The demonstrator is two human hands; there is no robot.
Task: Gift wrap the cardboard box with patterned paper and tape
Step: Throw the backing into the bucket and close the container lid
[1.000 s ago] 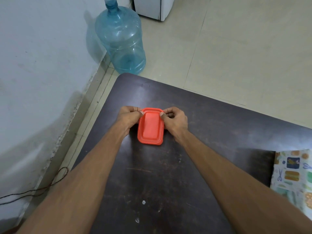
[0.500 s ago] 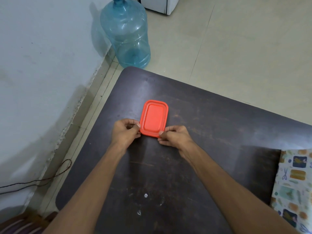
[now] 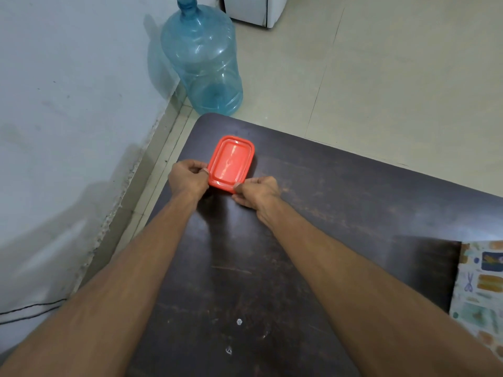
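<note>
A red plastic container with its lid on (image 3: 230,162) lies on the dark wooden table (image 3: 340,213) near the far left corner. My left hand (image 3: 187,180) pinches its near left edge with thumb and curled fingers. My right hand (image 3: 254,192) pinches its near right corner. A sheet of patterned paper (image 3: 481,295) with coloured drawings lies at the table's right edge, partly out of frame. No cardboard box and no tape are in view.
A large blue water jug (image 3: 202,61) stands on the tiled floor just beyond the table's far left corner, next to the wall. A white appliance (image 3: 253,9) is behind it. A dark cable (image 3: 30,310) runs along the floor at the left.
Both hands slid from the container's far end to its near end, still pinching it. The container now lies farther away, closer to the table's far left corner.
</note>
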